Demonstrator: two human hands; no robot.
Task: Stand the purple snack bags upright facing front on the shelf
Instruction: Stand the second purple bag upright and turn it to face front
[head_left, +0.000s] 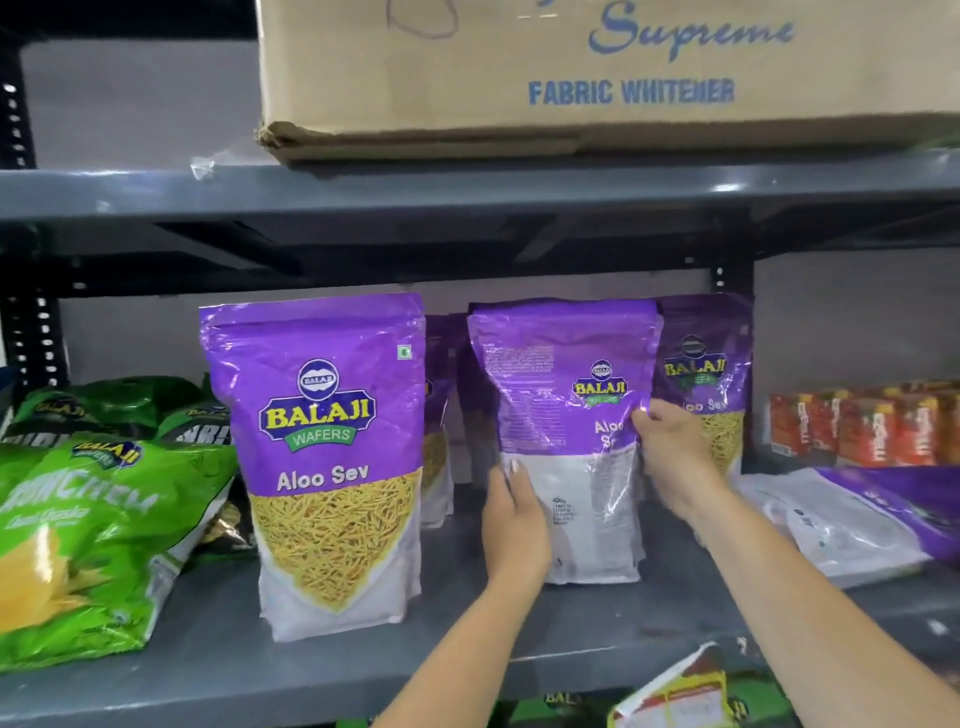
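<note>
A purple Aloo Sev bag (324, 457) stands upright near the shelf's front, label facing me. To its right a second purple bag (563, 415) stands with its printed back side toward me. My left hand (511, 519) grips its lower left edge and my right hand (670, 447) pinches its right edge. Behind it another purple bag (711, 358) stands upright facing front. More purple bags (439, 415) stand behind the first one, partly hidden. One purple bag (872, 514) lies flat at the right.
Green snack bags (88, 530) lean in a pile at the left. Red-orange packets (872, 426) sit at the back right. The grey metal shelf (218, 660) has another shelf above bearing a cardboard box (571, 78). A yellow-red packet (675, 696) shows below the shelf edge.
</note>
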